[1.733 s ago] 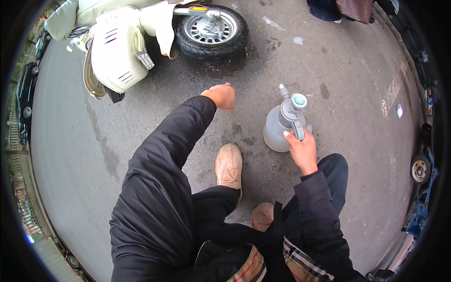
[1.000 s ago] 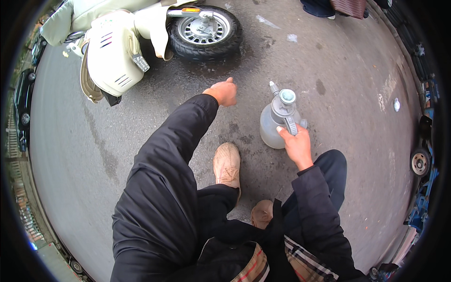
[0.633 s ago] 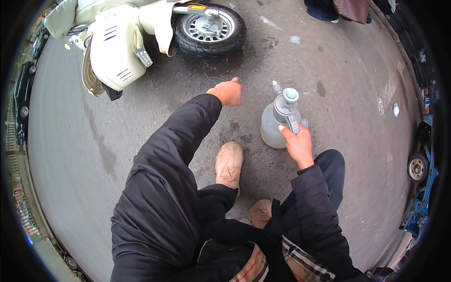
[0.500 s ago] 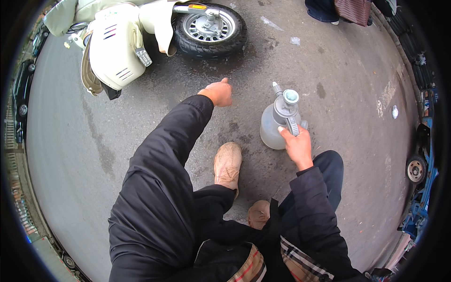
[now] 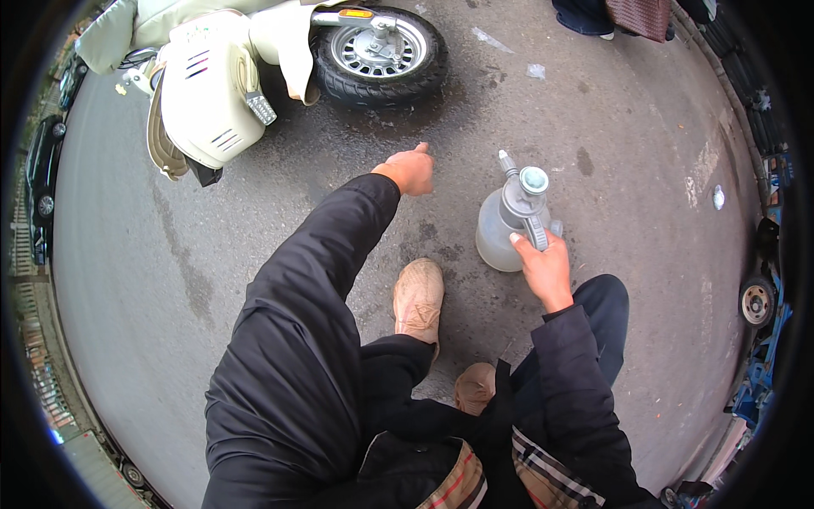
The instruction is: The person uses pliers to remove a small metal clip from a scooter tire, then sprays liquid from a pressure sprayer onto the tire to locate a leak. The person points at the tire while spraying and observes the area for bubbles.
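Observation:
My right hand [image 5: 547,270] grips the grey handle of a translucent pump sprayer [image 5: 500,227], with the thumb on top of the handle. The sprayer has a round pale-green knob on top and a nozzle that points up and away from me. My left hand [image 5: 411,172] is stretched forward with its fingers curled in and a tip pointing ahead. Nothing shows in it, though its underside is hidden. Ahead of it lies a cream scooter [image 5: 212,93] on its side, its front wheel [image 5: 381,59] with black tyre nearest my left hand.
Wet, dark asphalt [image 5: 458,127] surrounds the wheel. My tan shoes [image 5: 418,297] are planted below my hands. A person's dark-clothed legs [image 5: 581,17] and a brown woven bag [image 5: 640,17] are at the top right. Parked vehicles line both sides, including a dark car [image 5: 42,187].
The whole view has shifted slightly, so everything sits a little farther right. My left hand stays curled near the wheel, and my right hand keeps its grip on the sprayer.

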{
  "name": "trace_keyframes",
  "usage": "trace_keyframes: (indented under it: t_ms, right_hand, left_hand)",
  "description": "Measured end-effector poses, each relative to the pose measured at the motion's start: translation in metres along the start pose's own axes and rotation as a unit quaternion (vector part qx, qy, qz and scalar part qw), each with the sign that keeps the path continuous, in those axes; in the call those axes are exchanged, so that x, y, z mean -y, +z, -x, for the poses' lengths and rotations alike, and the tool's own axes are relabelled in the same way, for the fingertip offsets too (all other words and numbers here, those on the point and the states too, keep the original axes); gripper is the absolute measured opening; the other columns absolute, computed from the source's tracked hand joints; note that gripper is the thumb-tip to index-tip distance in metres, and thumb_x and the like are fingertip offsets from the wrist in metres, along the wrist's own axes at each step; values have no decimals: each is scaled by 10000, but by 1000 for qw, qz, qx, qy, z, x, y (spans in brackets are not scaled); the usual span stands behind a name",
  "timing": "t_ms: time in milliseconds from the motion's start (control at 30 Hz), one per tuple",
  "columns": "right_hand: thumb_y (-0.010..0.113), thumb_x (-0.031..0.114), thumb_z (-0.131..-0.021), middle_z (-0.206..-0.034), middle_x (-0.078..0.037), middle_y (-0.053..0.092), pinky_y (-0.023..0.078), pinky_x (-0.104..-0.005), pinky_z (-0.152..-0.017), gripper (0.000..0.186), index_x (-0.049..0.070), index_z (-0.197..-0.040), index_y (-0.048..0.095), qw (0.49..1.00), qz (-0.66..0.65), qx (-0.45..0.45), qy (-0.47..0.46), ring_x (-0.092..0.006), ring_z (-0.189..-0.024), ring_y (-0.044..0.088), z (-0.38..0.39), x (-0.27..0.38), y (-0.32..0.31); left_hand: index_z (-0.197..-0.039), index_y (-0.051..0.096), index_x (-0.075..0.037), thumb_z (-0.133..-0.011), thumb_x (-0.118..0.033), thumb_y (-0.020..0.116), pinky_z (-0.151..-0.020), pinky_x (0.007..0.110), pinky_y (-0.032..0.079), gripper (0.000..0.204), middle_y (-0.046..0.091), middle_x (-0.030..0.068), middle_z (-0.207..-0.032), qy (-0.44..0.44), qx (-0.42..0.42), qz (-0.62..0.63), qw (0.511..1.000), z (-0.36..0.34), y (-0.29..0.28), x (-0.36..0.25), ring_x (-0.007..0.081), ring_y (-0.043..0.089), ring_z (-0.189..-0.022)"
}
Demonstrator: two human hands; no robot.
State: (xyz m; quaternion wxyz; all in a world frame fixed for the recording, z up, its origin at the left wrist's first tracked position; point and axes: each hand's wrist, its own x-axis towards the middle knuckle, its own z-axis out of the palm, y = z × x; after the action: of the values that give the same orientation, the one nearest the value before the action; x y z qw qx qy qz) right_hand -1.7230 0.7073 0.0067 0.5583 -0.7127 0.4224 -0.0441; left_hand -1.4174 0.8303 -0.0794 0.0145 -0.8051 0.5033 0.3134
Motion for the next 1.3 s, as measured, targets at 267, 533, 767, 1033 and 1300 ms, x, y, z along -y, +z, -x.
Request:
trace_keyframes:
  t_ms: [267,533,767,1033,1300]
  right_hand:
    - [752,204,-927,-654,46,547,363,-288,-522,211,14,-878,673,1000,-19,-8,-20,-61,-553,457,-1,-5,3]
    - [754,206,-929,-659,49,550,369,-283,-525,211,13,-888,680,999,-19,-13,-26,-53,-562,458,0,-3,3]
    - [741,224,-924,-701,16,598,435,-313,-618,266,-38,-950,706,1000,-10,2,3,-80,-660,498,2,2,0]
    - [741,216,-923,-712,26,598,431,-309,-620,248,-27,-955,705,1000,-7,2,-9,-77,-665,494,2,5,0]
    - [740,202,-922,-719,28,605,437,-303,-626,235,-29,-955,710,1000,-16,9,-7,-74,-668,504,2,5,0]
  left_hand:
    - [-1233,694,-10,-857,-282,692,-1087,461,488,464,278,277,-1661,-9,-2,6,1000,2,-4,-2,430,600,-1287]
    - [-1219,699,-16,-858,-283,700,-1085,453,490,449,219,273,-1685,-12,-18,2,1000,-1,-5,-5,420,613,-1276]
    - [-1199,702,-27,-844,-281,716,-1086,448,491,437,214,272,-1687,-21,-41,14,999,-2,-6,-5,420,616,-1269]
    - [-1227,686,-27,-846,-287,722,-1090,455,487,463,205,286,-1684,-22,-42,20,999,-2,-6,-4,420,614,-1272]
    - [-1239,686,-20,-856,-288,727,-1085,469,490,469,171,294,-1690,-40,-51,-4,998,-2,-11,-7,429,616,-1268]
